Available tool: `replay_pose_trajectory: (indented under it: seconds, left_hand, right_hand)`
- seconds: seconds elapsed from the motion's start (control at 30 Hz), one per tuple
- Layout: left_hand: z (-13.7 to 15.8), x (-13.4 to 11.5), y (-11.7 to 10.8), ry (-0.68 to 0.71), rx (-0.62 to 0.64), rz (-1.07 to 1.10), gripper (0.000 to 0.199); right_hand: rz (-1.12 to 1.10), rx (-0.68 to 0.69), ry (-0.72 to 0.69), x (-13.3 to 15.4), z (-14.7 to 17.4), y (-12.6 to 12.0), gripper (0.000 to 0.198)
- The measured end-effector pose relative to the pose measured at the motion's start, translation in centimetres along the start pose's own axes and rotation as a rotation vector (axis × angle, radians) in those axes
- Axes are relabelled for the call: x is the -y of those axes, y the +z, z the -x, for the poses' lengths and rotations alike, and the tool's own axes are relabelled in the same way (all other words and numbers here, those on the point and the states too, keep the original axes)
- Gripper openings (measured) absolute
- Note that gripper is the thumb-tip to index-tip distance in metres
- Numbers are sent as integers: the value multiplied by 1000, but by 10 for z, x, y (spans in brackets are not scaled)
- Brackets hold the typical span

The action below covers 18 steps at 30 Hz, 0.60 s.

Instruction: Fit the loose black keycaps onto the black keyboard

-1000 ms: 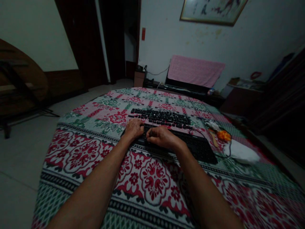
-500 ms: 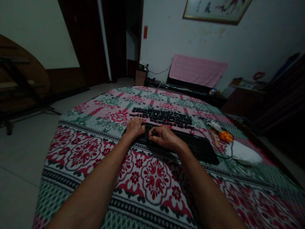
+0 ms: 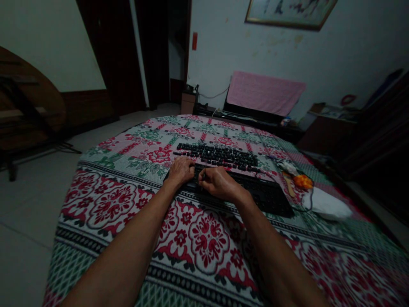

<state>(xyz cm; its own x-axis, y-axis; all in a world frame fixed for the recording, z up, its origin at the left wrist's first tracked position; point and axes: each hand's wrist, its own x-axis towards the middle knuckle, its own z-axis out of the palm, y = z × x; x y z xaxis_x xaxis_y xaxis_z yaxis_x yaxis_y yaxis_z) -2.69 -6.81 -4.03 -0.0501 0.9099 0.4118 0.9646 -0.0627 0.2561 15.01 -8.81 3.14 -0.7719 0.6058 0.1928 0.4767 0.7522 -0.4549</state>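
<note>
A black keyboard [image 3: 268,196] lies across the patterned cloth, and its key area looks bare of keycaps on the right. Over its left end, my left hand [image 3: 181,169] is closed, the fingers curled and partly hidden, holding the board. My right hand [image 3: 219,181] hovers low at the left-middle part of the board, thumb and fingertips pinched together. Whatever is in that pinch is too small and dark to make out. Beyond the keyboard, loose black keycaps [image 3: 220,154] are laid out in rows.
To the right lie an orange bunched item [image 3: 303,182], a flat tan strip [image 3: 289,186], a white cloth or bag [image 3: 329,204] and a dark cable [image 3: 302,209]. The patterned cloth [image 3: 209,243] covers the bed-like surface. A pink towel [image 3: 265,91] drapes over something by the wall.
My right hand has shifted very slightly to the left, still pinched. My left hand and the keyboard have stayed in place.
</note>
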Motion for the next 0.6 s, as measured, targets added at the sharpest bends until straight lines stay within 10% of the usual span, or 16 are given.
replay_pose_trajectory:
  seconds: [0.6]
  left_hand:
    - [0,4,1,23,18,19,27]
  right_hand:
    - [-488,48,119,-30,-4,7,12]
